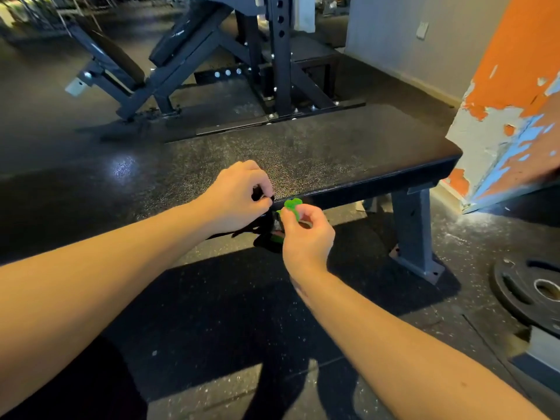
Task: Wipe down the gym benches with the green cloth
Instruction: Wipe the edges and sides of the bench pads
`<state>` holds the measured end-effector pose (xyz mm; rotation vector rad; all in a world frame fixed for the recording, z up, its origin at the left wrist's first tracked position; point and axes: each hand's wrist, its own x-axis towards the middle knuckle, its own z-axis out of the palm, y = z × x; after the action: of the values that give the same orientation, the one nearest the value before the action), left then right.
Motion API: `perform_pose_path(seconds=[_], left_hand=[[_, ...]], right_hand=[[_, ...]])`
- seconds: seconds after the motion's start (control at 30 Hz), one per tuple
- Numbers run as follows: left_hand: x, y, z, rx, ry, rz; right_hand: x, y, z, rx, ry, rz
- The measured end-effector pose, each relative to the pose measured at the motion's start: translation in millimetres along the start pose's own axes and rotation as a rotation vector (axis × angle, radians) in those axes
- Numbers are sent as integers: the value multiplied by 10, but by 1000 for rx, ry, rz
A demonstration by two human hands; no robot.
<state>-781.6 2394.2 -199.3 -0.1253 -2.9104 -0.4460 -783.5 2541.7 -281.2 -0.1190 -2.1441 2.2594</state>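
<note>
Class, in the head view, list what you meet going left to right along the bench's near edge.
Left hand gripping a black pouch, right hand pinching the green cloth, bench leg, weight plate.

Surface: flat black padded gym bench, grainy top with a glossy patch at left. It stands on a grey steel leg with a bolted foot plate. The dark speckled rubber floor carries a black iron weight plate, flat, right of the leg, apart.

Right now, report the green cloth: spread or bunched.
Bunched: the green cloth is a small wad pinched by the right hand.
</note>
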Motion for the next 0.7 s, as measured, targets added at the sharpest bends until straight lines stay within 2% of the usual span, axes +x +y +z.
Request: perform_pose_path(seconds=[0.07,0.2,0.3,0.47,0.53,0.7], left_hand=[[-6,14,-4,2,1,0],[-31,-42,-44,-25,-28,1],[-44,-84,-53,-29,-28,12],[-46,-81,-24,-9,-9,9],[-42,-91,-16,-28,-2,13],[-35,-98,-53,-33,-14,21]], right_hand=[[5,-18,-3,-5,-26,44],[323,-140,-316,55,140,29],[311,-117,-298,34,159,11],[-122,139,240,-20,-78,26],[-122,136,248,-11,-107,53],[284,-82,-243,7,98,5]])
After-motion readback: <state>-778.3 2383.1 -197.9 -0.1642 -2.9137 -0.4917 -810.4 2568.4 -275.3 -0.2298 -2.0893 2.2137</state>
